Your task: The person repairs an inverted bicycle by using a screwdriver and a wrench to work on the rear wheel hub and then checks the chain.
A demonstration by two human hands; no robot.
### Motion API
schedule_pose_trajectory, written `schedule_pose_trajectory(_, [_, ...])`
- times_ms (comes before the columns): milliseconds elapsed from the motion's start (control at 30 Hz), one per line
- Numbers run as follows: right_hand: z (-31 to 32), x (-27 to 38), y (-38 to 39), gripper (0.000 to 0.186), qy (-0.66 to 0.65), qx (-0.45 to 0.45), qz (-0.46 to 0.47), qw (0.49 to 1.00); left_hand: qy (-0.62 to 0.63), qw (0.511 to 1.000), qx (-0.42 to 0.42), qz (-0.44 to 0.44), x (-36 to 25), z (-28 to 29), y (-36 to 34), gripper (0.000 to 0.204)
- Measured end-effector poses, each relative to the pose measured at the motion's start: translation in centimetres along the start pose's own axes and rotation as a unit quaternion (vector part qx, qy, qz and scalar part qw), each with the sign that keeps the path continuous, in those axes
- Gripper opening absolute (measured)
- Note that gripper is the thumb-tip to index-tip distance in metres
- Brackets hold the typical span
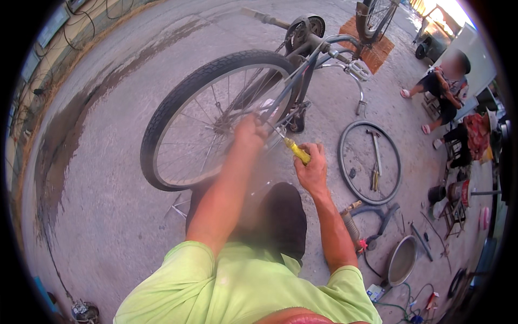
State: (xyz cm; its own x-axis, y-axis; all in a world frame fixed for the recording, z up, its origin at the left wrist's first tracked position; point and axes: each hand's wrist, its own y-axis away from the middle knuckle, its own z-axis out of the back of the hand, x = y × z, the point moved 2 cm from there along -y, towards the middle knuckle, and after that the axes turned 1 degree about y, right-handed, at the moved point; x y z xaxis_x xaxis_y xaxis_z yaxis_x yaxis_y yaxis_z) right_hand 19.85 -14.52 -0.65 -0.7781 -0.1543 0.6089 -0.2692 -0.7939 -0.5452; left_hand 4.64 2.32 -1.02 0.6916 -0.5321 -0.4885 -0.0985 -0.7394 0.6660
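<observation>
A bicycle wheel with a black tyre [186, 81] and thin spokes is right in front of me, attached to a bicycle frame [291, 85]. My left hand [250, 131] is closed beside the hub, next to the frame tubes; what its fingers grip is hidden. In my right hand [313, 170] is a screwdriver [298, 152] with a yellow handle. Its thin shaft points up and left toward the frame near my left hand. Whether its tip touches a part is too small to make out.
To the right lies a loose bicycle tyre [342, 154] around a hammer [376, 148] and pliers [374, 181]. Nearer are a foot pump [350, 224] and a metal basin [393, 270]. Two seated people [449, 89] are at the far right. A pedal [358, 70] juts from the bicycle.
</observation>
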Motion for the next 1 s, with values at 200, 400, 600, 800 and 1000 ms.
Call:
schedule_pose_trajectory(200, [-0.8, -1.7, 0.1, 0.044, -0.163, 0.162, -0.235, 0.945, -0.004, 1.000, -0.019, 0.000, 0.1, -0.4, 0.3, 0.017])
schedule_pose_trajectory(400, [-0.5, 0.2, -0.1, 0.035, -0.041, 0.067, -0.082, 0.994, 0.001, 1.000, -0.013, 0.004, 0.0, -0.2, 0.0, 0.017])
schedule_pose_trajectory(600, [-0.6, 0.8, -0.4, 0.031, -0.051, 0.109, -0.130, 0.984, 0.007, 1.000, -0.023, 0.005, 0.1, -0.2, -0.1, 0.014])
schedule_pose_trajectory(800, [-0.7, 0.5, -0.7, 0.034, -0.078, 0.118, -0.136, 0.981, -0.001, 1.000, -0.004, 0.004, -0.1, 0.1, -0.2, 0.013])
schedule_pose_trajectory(1000, [-0.8, 0.1, -0.9, 0.033, -0.059, 0.122, -0.111, 0.985, 0.018, 0.999, 0.022, 0.046, -0.9, 0.2, 0.0, 0.010])
